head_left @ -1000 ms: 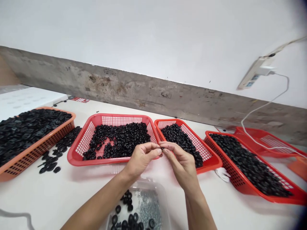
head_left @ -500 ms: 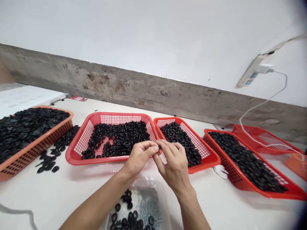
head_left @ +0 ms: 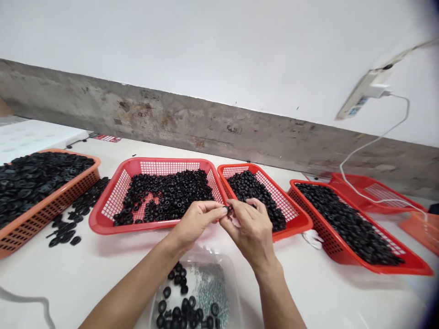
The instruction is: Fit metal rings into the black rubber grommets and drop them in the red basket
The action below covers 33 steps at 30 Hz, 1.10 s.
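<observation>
My left hand (head_left: 195,224) and my right hand (head_left: 252,230) meet over the front rim of a red mesh basket (head_left: 118,192). Between their fingertips they pinch a small black rubber ring (head_left: 227,209), partly hidden by the fingers. The basket holds a heap of similar black rings (head_left: 164,196). Just below my wrists stands a clear plastic tub (head_left: 224,274) with black rings (head_left: 181,297) and small grey metal pieces (head_left: 207,288) in it.
A smaller red basket (head_left: 270,196) of black rings sits right of my hands, and a long one (head_left: 329,233) further right. An orange basket (head_left: 44,210) holds flat black parts, with loose ones (head_left: 63,233) beside it. A white cable (head_left: 373,160) runs from a wall power strip (head_left: 363,93).
My right hand has moved left and closer to my left hand, with both still at the small ring. The whole view has drifted slightly upward on the picture.
</observation>
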Tool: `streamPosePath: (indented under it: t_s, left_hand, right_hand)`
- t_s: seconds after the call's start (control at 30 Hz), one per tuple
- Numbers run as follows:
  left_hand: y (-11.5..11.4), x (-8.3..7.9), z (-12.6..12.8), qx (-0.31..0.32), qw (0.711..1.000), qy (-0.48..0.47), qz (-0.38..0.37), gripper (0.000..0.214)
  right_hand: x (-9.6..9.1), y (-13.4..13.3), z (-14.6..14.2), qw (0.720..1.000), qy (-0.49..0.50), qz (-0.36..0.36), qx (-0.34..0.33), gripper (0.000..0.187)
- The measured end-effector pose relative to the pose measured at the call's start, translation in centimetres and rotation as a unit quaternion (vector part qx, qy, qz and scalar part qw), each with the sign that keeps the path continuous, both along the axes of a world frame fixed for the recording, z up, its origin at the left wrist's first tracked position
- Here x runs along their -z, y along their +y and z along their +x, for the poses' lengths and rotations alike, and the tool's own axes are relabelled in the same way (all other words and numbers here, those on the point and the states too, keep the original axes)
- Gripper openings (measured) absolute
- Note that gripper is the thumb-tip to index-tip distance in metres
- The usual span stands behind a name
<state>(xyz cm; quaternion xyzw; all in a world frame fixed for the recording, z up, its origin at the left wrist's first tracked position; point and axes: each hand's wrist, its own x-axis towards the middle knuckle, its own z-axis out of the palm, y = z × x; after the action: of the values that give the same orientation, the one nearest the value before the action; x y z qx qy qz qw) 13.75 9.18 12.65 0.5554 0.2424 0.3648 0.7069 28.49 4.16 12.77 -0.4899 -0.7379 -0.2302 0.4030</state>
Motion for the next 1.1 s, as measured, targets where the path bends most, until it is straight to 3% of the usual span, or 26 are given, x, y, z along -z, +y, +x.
streamPosePath:
  t_s: [0.27, 0.6, 0.83, 0.97, 1.1]
  left_hand:
    - [-0.4, 0.1, 0.3, -0.016, 1.0, -0.009, -0.008, 0.019]
    - [-0.6, 0.1, 0.5, -0.002, 1.0, -0.02, -0.019, 0.02]
    - [-0.7, 0.2, 0.4, 0.075, 0.984, -0.085, -0.141, 0.031]
    - [-0.5, 0.0, 0.0, 0.129, 0.969, -0.111, -0.178, 0.022]
    - [-0.3, -0.2, 0.0, 0.125, 0.976, -0.09, -0.157, 0.023]
  right_hand:
    - [0.8, 0.3, 0.5, 0.999, 0.004, -0.024, -0.043, 0.016]
    - [1.8, 0.8, 0.8, 0.994, 0.045, 0.033, -0.09, 0.021]
    - [1.4, 0.6, 0.9, 0.983, 0.126, -0.002, -0.13, 0.026]
    - [0.7, 0.3, 1.5, 0.989, 0.054, 0.002, -0.138, 0.032]
    - [0.2, 0.1, 2.1, 0.992, -0.016, 0.01, -0.122, 0.036]
